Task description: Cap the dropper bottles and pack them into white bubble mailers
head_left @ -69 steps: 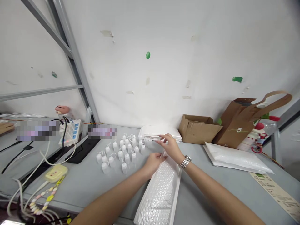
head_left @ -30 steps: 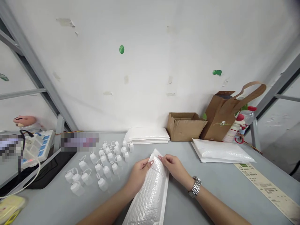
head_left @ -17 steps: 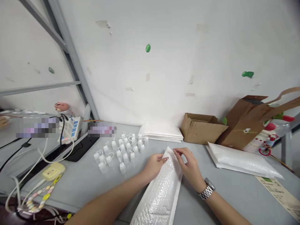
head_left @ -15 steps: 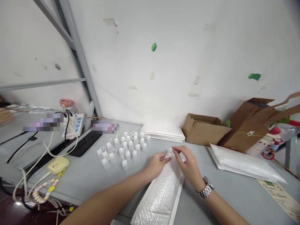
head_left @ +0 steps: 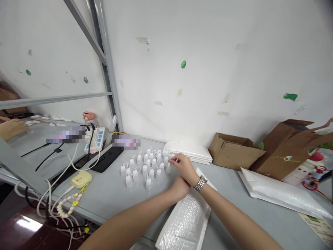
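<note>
A white bubble mailer (head_left: 183,222) lies at the front of the grey table. My left hand (head_left: 180,189) is at its upper end, partly covered by my right wrist, its fingers hidden. Crossing over it, my right hand (head_left: 184,166), with a metal watch at the wrist, reaches left. Its thumb and index finger are pinched at the top of a small white bottle (head_left: 168,168), at the right edge of a group. Several more small white bottles (head_left: 148,184) with looped caps stand to the left of my hands.
Behind stand a stack of white mailers (head_left: 191,149), an open cardboard box (head_left: 231,152) and brown paper bags (head_left: 275,149). Another filled mailer (head_left: 281,194) lies right. At left are a power strip (head_left: 95,140), cables and a yellow case (head_left: 81,179). Another person's hand (head_left: 13,128) shows far left.
My right hand has left the mailer's end and moved left to the bottles, crossing over my left hand. The view has turned left, and another person's hand shows more fully.
</note>
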Motion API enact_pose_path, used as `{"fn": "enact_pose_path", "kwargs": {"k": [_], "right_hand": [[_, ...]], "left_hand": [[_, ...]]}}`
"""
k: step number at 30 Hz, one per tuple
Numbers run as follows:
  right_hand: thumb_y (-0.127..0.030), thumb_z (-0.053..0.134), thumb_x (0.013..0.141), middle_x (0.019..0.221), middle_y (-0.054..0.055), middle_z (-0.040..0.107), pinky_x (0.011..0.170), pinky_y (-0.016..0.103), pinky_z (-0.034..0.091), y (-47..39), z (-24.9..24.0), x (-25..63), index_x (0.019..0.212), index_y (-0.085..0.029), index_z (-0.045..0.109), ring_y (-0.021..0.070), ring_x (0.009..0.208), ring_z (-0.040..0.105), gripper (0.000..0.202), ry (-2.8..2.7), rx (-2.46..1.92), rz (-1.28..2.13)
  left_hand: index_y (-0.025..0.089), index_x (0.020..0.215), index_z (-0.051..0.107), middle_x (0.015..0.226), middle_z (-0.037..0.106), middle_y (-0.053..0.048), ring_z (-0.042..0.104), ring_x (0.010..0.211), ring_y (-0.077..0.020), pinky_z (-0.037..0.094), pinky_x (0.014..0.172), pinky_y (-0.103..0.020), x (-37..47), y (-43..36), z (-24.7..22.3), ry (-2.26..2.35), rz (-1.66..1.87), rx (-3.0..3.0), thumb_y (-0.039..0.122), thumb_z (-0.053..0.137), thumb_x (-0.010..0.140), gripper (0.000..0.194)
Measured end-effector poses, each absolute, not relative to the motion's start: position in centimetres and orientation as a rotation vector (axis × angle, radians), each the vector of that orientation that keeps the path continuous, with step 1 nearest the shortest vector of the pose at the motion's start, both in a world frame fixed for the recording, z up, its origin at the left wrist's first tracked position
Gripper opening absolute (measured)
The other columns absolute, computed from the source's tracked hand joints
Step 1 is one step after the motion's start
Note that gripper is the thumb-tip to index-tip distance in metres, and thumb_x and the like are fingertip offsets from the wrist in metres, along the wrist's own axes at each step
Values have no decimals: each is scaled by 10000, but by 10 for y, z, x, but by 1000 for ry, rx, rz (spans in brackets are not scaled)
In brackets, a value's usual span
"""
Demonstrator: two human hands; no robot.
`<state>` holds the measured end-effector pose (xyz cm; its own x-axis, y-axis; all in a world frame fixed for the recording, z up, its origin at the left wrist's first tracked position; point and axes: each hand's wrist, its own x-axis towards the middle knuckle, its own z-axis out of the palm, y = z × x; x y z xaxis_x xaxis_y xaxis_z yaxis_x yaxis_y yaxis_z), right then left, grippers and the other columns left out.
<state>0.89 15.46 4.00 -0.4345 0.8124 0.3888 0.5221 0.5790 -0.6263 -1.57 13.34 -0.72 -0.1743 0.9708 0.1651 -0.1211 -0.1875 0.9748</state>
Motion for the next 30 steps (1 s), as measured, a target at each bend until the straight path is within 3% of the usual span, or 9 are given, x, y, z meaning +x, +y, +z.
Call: {"fn": "enact_pose_path", "kwargs": {"k": [4, 10, 18, 26, 30], "right_hand": [[-284, 517, 847, 793, 45, 617, 732, 331, 431, 145, 46, 38, 757, -198, 604, 190, 765, 568, 152, -2021, -1009, 487], [-386, 502, 855, 862, 68, 640, 808, 385, 450, 133, 24, 115, 849, -209, 587, 230, 877, 589, 197, -1717, -984, 442], [-440, 523, 830, 899, 90, 673, 829, 418, 456, 122, 8, 141, 810, -200, 585, 240, 887, 606, 248, -1523, -1107, 665], [-511, 632, 701, 638, 54, 684, 760, 380, 460, 127, 25, 143, 625, -200, 537, 234, 728, 645, 334, -1324, -1172, 1035], [-479, 584, 732, 602, 35, 658, 697, 332, 453, 131, 21, 143, 634, -194, 507, 194, 633, 637, 311, -1398, -1205, 1193]], "left_hand": [[174, 1087, 560, 1115, 585, -57, 594, 922, -204, 508, 779, -386, -26, 117, -11, 1099, 1277, 1204, 314, 523, 865, 266], [126, 779, 697, 741, 704, -53, 622, 783, -262, 443, 725, -345, -34, 108, -8, 1026, 1214, 1183, 446, 594, 748, 338], [139, 869, 714, 750, 717, -51, 603, 788, -249, 410, 709, -299, -38, 109, 2, 960, 1173, 1153, 519, 619, 684, 432], [143, 890, 723, 696, 704, -38, 584, 700, -213, 399, 639, -274, -37, 108, 4, 972, 1075, 1140, 516, 628, 685, 436], [138, 894, 721, 700, 700, -33, 576, 663, -199, 397, 617, -268, -35, 105, 3, 1000, 1036, 1156, 530, 621, 684, 455]]}}
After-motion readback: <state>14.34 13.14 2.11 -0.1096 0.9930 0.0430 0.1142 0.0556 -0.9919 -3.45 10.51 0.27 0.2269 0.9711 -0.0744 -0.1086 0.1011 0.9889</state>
